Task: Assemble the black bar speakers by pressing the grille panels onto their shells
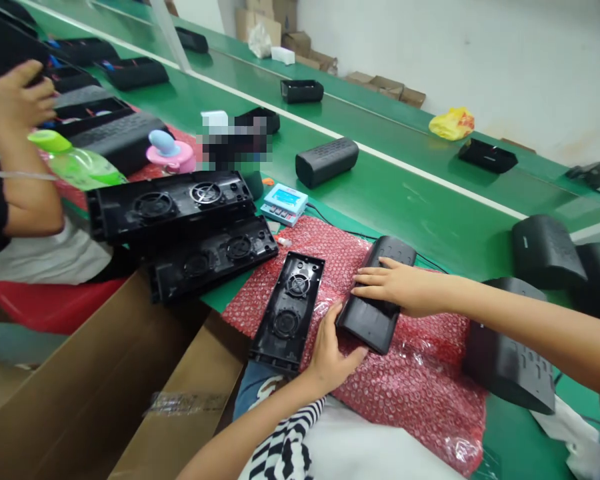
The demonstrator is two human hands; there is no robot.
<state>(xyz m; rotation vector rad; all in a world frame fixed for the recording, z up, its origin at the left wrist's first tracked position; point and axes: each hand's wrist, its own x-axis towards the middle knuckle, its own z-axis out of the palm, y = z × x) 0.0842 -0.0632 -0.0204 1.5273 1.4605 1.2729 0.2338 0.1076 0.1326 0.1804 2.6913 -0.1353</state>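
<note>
Right grip: your right hand (400, 288) lies flat, fingers spread, on top of the black speaker shell (377, 293), pressing rather than pinching it.
Left grip: your left hand (330, 353) cups the near end of the same shell, thumb against its lower edge, fingers closed loosely around the corner.
Speaker shell: it lies lengthwise on the red bubble wrap (405, 387), tilted away from you, between both hands.
Speaker panel: a black panel with two round drivers (289, 311) lies just beside the shell on its left, touching your left hand.
Bubble wrap: it covers the near part of the green surface (430, 213).
Stacked panels: two longer driver panels (180, 227) rest left of the wrap, above open cardboard boxes (95, 387).
Small meter: a blue-faced device (284, 203) sits beyond the wrap.
Finished shells: more black housings (545, 253) stand at right.
Co-worker: another person's hand (15, 97) reaches at far left.
</note>
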